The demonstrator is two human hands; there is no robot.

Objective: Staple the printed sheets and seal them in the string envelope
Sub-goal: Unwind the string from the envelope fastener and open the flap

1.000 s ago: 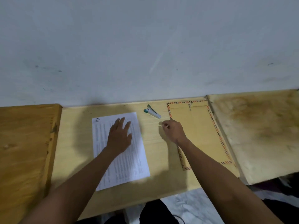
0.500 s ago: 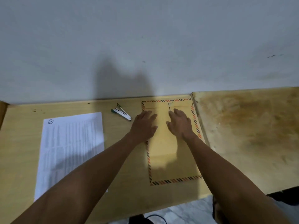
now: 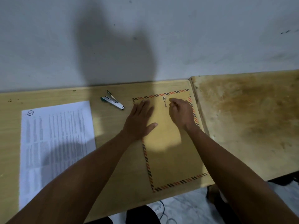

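Your left hand [image 3: 139,120] presses flat, fingers straight, on the envelope [image 3: 169,143] at the bench's [image 3: 113,159] right edge; your right hand [image 3: 182,113], fingers curled, works at its string [image 3: 165,101], grip unclear.

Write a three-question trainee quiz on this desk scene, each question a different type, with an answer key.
1. True or false: the left hand lies flat on the envelope.
2. Multiple choice: the stapler lies (A) on the printed sheets, (B) on the desk between the sheets and the envelope, (C) inside the envelope.
3. Fill in: the right hand, fingers curled, is beside the envelope's ____ closure.

Key: 1 true; 2 B; 3 string.
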